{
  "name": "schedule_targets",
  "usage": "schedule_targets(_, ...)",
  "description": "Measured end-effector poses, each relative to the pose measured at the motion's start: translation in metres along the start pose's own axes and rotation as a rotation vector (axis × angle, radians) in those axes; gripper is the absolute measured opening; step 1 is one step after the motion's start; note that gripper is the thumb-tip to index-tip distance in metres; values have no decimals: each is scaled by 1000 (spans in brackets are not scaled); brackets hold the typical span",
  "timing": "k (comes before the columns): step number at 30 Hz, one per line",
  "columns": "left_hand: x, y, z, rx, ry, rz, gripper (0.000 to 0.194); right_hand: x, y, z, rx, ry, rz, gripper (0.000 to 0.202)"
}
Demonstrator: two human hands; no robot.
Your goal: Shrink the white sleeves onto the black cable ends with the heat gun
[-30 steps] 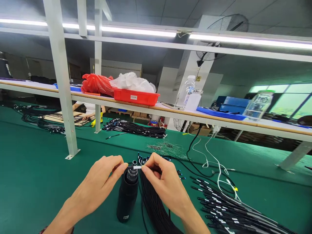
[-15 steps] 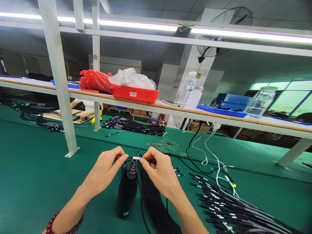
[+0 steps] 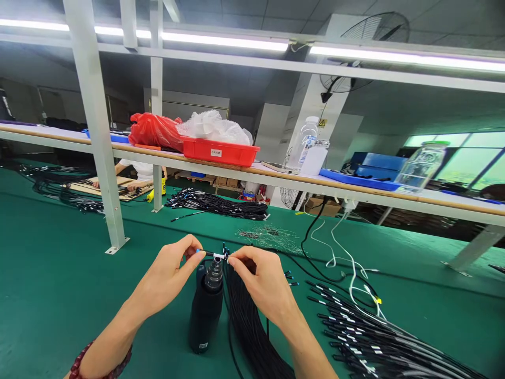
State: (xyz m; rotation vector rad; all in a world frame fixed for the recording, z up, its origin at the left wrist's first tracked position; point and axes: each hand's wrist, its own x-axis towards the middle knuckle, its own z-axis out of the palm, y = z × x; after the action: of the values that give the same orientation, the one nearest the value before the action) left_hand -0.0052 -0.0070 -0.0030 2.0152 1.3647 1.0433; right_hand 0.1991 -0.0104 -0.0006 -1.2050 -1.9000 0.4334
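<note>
Between my two hands a thin black cable [image 3: 208,253] with a white sleeve [image 3: 219,256] is stretched just over the nozzle of an upright black heat gun [image 3: 205,310]. My left hand [image 3: 173,271] pinches the cable's end, where a bit of blue shows at the fingertips. On the other side, my right hand [image 3: 262,279] pinches the cable close to the white sleeve, its thumb and forefinger pressed together. A thick bundle of black cables [image 3: 252,326] runs beside the heat gun, partly under my right hand and forearm.
Many black cables with white labels [image 3: 355,326] lie at the right; another bundle [image 3: 216,204] lies farther back. White cords [image 3: 353,252] hang from the shelf [image 3: 276,179], which carries a red bin [image 3: 221,152] and bottles. A shelf post [image 3: 104,158] stands at left. A person's hands work behind it.
My right hand has shifted slightly, its fingers now lower and more drawn together. The cable tilts a little, and blue now shows at my left fingertips. The heat gun has stayed put.
</note>
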Motion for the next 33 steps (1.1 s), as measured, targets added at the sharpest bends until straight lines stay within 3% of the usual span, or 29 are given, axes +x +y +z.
schedule_targets(5, 3, -3, 1, 80, -12, -2, 46, -1, -1, 0, 12, 13, -26, 19)
schedule_targets(18, 1, -3, 2, -18, 5, 36, 29, 0, 1, -3, -36, 5, -11, 15)
schedule_targets(25, 2, 1, 1, 18, -13, 3, 47, -1, -2, -7, -34, 5, -34, 17)
schedule_targets(33, 3, -3, 4, 7, 1, -9, 44, 1, 1, -1, -29, 17, -31, 15)
